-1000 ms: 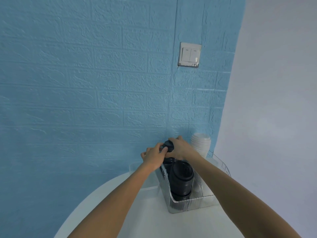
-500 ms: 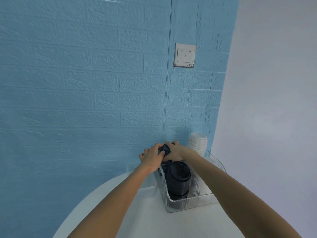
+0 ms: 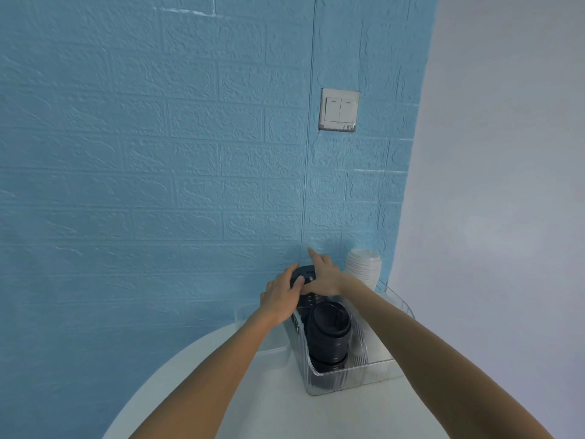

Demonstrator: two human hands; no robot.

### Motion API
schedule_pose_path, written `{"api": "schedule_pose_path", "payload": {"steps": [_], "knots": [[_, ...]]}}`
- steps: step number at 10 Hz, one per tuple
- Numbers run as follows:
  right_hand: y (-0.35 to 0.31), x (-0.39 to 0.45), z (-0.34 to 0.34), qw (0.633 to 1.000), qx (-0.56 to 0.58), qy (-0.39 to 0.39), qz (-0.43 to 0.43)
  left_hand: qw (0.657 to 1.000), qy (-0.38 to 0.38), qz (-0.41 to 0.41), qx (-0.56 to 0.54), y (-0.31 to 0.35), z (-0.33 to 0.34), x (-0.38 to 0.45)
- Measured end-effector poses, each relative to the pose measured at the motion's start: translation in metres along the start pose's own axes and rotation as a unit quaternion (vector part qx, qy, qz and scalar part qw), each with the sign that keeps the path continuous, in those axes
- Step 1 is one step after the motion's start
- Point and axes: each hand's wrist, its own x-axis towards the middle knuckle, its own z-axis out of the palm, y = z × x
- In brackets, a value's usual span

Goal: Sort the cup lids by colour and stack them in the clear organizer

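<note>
Black lid (image 3: 304,275) sat at top of far black stack, at far end of clear organizer (image 3: 340,377). Left hand (image 3: 282,296) curled round its near-left edge; right hand (image 3: 323,277) lay over it, fingers mostly straight, forefinger pointing at wall. Lid judged light, thin, springy plastic, smooth; best pinched at rim, pressed squarely. Near black stack (image 3: 329,335) leaned inside organizer; white lid stack (image 3: 363,267) stood at organizer's far right. Wall close behind organizer; open table (image 3: 269,403) on near side.

1 head-worn view looks forward and slightly down, mostly at the blue wall (image 3: 158,153); the table (image 3: 269,407) sits near, low in frame, at arm's reach.
</note>
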Motion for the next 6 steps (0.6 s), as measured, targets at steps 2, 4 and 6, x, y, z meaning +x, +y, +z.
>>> {"api": "schedule_pose_path", "payload": {"steps": [2,4,6], "knots": [[0.005,-0.002,0.004,1.0,0.015,0.002,0.003,0.998,-0.005,0.024,-0.051,-0.006,0.002,0.001],[0.007,-0.006,0.006,0.999,0.029,0.013,-0.004,0.998,-0.004,0.031,-0.059,-0.008,-0.001,-0.004],[0.005,-0.015,0.001,0.995,0.057,0.078,-0.019,0.995,0.029,0.022,-0.089,-0.009,-0.017,-0.018]]}}
